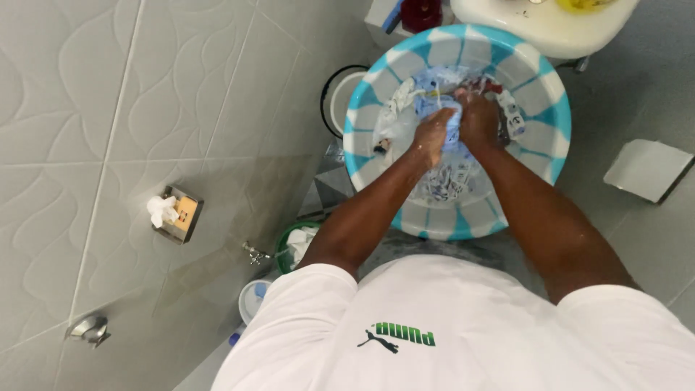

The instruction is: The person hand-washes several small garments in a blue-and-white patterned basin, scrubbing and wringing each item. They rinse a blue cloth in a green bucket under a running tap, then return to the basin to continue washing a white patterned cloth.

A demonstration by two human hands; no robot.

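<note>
L hand (432,136) & R hand (478,116) both clenched on wet blue cloth (450,123), prob. soapy, over striped basin (539,87).

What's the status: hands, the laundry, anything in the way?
Left hand and right hand both clenched on light blue cloth. Cloth sits wet in the blue-and-white basin. More garments beneath; nothing blocking.

The basin (539,94) was seen to be smooth, glossy plastic, striped turquoise and pale grey. The cloth (450,119) gripped between the left hand (433,134) and the right hand (478,116) looked wet and limp. The wall tiles (108,108) were glazed with an embossed wave relief. The tap (255,253) and the soap holder (177,215) appeared as shiny metal. The floor (637,80) was matt grey.
</note>
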